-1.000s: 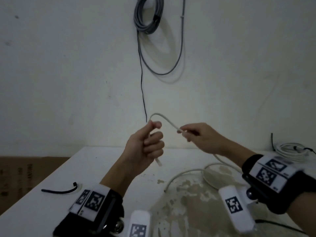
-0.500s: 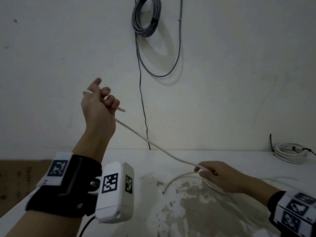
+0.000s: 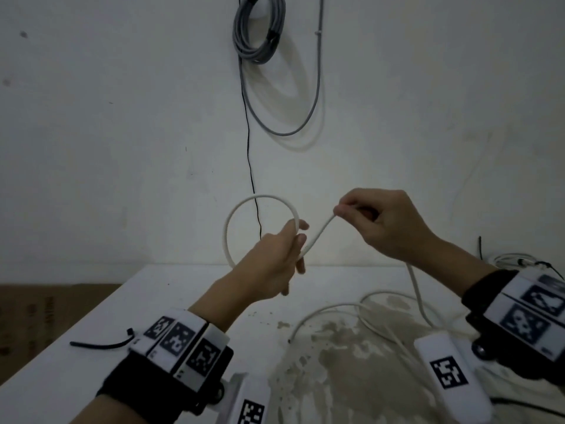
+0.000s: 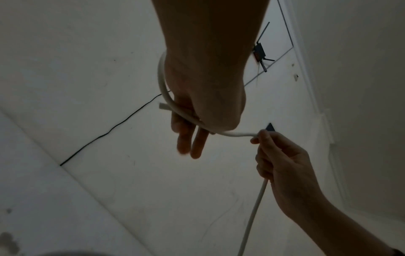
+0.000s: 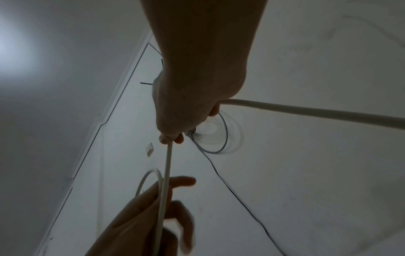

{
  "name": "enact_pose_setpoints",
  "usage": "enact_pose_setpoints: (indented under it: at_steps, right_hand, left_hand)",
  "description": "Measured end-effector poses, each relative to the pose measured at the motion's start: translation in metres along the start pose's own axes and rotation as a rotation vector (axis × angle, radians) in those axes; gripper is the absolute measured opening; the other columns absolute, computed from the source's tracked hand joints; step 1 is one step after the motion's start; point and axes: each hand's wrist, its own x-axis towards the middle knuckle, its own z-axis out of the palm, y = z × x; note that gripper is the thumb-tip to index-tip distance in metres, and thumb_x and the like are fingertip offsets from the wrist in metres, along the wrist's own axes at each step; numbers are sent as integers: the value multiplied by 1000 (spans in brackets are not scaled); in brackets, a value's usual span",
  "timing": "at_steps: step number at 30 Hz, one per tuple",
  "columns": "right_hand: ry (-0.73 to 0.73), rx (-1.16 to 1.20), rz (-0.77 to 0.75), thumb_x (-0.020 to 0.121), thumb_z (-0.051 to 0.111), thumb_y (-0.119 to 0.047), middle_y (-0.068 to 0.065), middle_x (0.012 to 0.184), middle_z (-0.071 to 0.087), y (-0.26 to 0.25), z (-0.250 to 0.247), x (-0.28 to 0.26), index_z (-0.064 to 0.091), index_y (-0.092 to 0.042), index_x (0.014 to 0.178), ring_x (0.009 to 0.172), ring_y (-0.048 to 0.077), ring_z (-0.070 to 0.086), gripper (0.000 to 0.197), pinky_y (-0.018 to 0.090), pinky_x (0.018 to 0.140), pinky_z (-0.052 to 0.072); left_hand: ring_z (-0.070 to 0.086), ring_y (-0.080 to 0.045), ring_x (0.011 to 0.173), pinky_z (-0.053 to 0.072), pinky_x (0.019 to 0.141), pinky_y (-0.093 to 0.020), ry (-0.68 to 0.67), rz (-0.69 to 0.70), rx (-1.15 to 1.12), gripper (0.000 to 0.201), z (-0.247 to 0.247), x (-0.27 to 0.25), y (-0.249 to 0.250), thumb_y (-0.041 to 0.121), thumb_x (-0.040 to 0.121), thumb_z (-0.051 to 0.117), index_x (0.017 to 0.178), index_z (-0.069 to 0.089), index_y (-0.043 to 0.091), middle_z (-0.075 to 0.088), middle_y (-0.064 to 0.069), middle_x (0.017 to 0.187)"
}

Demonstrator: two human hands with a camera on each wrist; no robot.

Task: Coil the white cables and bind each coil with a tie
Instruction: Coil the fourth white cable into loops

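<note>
A white cable (image 3: 227, 228) forms one round loop in the air above the table. My left hand (image 3: 298, 237) holds the loop where its ends cross, thumb and fingers closed on the strands; the cut end (image 4: 163, 106) sticks out past the fingers. My right hand (image 3: 339, 209) pinches the same cable (image 5: 167, 162) a short way to the right and higher. From there the cable drops to the white table (image 3: 171, 301) and lies in loose curves (image 3: 330, 309). A black tie (image 3: 101, 344) lies on the table at the left.
A second white coil (image 3: 513, 260) sits at the table's far right by the wall. Grey cable (image 3: 260, 29) hangs coiled on the wall, with a thin black wire (image 3: 250, 166) running down. A cardboard box (image 3: 46, 313) stands left of the table.
My left hand has come down from high on the left to the centre, and the cable now forms a loop there. My right hand has risen from the table to beside it.
</note>
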Motion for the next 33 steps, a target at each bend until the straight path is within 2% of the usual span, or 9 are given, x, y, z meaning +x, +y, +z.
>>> enact_pose_setpoints:
  at_steps: [2, 5, 12, 16, 19, 22, 24, 29, 33]
  right_hand:
    - [24, -15, 7, 83, 62, -31, 4, 49, 55, 4, -6, 1, 67, -12, 73, 46, 21, 44, 22, 23, 47, 36]
    - [4, -9, 17, 83, 61, -33, 5, 48, 55, 8, -10, -1, 68, -12, 73, 45, 20, 44, 24, 21, 46, 35]
    - [-58, -79, 35, 84, 62, -32, -8, 49, 55, 17, -21, -3, 69, -13, 74, 47, 13, 47, 22, 21, 47, 35]
    - [-254, -91, 161, 90, 58, -22, -13, 69, 61, 11, -13, -10, 69, -19, 91, 54, 6, 55, 11, 30, 56, 46]
    - [-421, 242, 308, 97, 45, -19, -3, 88, 67, -14, -4, -14, 62, -26, 113, 51, 1, 51, 25, 16, 52, 42]
    - [-533, 577, 469, 98, 36, -33, 2, 92, 70, -36, 2, -15, 60, -25, 114, 47, 11, 46, 29, 20, 44, 34]
    - [-480, 652, 522, 97, 40, -33, 7, 72, 66, -40, 3, -14, 62, -16, 110, 43, 12, 42, 30, 19, 41, 32]
    - [-293, 495, 531, 99, 40, -22, 4, 53, 50, -39, 2, -8, 62, -7, 95, 39, 9, 38, 27, 18, 39, 33]
    - [-219, 455, 600, 100, 37, -22, 6, 50, 49, -38, 4, -9, 58, -5, 83, 36, 7, 37, 32, 17, 38, 32]
  left_hand:
    - [49, -11, 56, 45, 61, -30, 38, 1, 35, 32, -2, -3, 3, 33, 101, 23, 111, 47, 15, 54, 4, 68]
    - [43, -5, 60, 35, 60, -24, -24, -6, 27, 44, -5, -8, 10, 41, 99, 20, 88, 56, 17, 45, 12, 64]
    - [33, -6, 44, 31, 49, -20, -241, -121, -46, 49, -8, -7, 10, 46, 98, 24, 64, 44, 16, 41, 5, 56]
    - [14, -8, 37, 19, 36, -14, -553, -213, -814, 47, -10, -8, 14, 39, 99, 31, 56, 31, 19, 24, 9, 43]
    - [12, -8, 34, 14, 34, -19, -847, -89, -1605, 35, -12, -8, 11, 29, 98, 34, 65, 33, 17, 18, 6, 41]
    - [11, -9, 32, 11, 37, -21, -726, 42, -1825, 32, -14, -8, 11, 25, 96, 29, 67, 33, 14, 14, 5, 41]
    - [15, -10, 32, 13, 36, -23, -600, 66, -1824, 31, -13, -5, 3, 25, 97, 30, 69, 36, 14, 17, 4, 41]
    - [24, -5, 34, 31, 34, -18, -284, -104, -1712, 22, -8, -1, -5, 28, 86, 58, 77, 56, 8, 23, 7, 45]
    - [34, -5, 38, 31, 40, -16, -59, -184, -1615, 21, -1, -2, 2, 30, 87, 46, 80, 50, 11, 31, 8, 44]
